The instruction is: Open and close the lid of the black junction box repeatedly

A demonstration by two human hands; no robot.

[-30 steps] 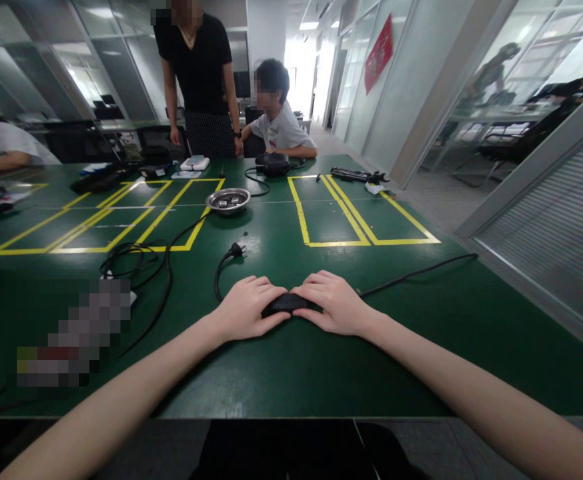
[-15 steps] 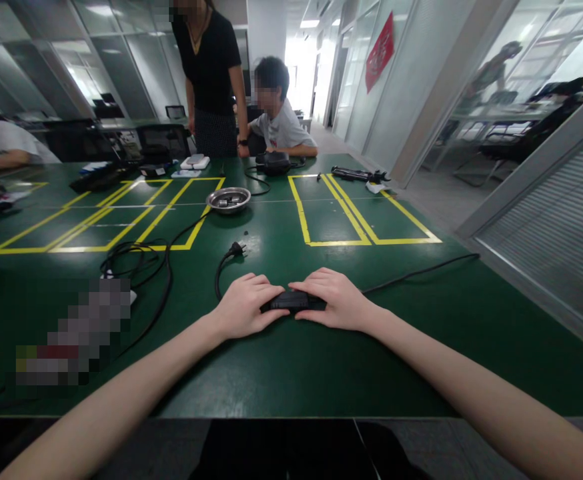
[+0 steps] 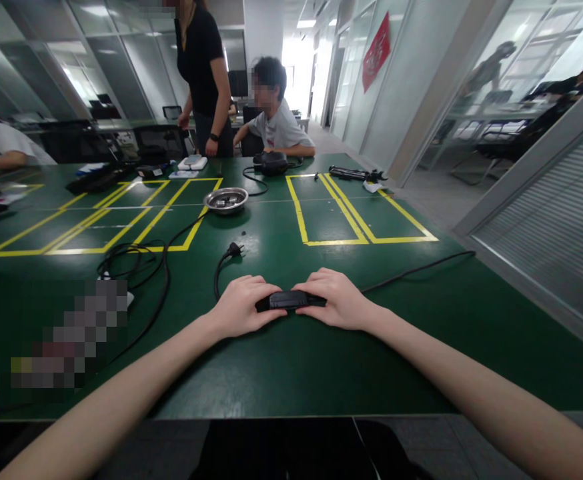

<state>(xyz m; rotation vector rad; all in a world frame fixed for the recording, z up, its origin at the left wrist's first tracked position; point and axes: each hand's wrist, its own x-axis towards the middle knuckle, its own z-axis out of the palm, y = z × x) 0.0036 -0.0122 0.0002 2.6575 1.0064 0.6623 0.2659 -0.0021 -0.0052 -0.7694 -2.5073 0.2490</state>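
Observation:
Between my two hands lies a black power adapter (image 3: 288, 299), low over the table in front of me. My left hand (image 3: 244, 305) pinches its left end between thumb and fingers. Around the right end my right hand (image 3: 339, 300) is closed in the same way, with thumb and fingertips on it. From the left side a black cord curls up to a two-pin plug (image 3: 234, 250) lying on the table. Another black cord (image 3: 416, 270) runs out from behind my right hand towards the right. My palms hide both ends of the adapter.
The green table (image 3: 291, 380) carries yellow tape outlines. On it are a steel bowl (image 3: 226, 201) with small metal parts, a coiled cable (image 3: 131, 259), a blurred-out object (image 3: 71, 333), a black case (image 3: 271, 162) and a folded tripod-like tool (image 3: 354, 174). People are beyond.
My left fingertips have drawn back slightly to the left, so more of the adapter shows between my hands. The standing person has shifted stance behind the table. The view has moved slightly.

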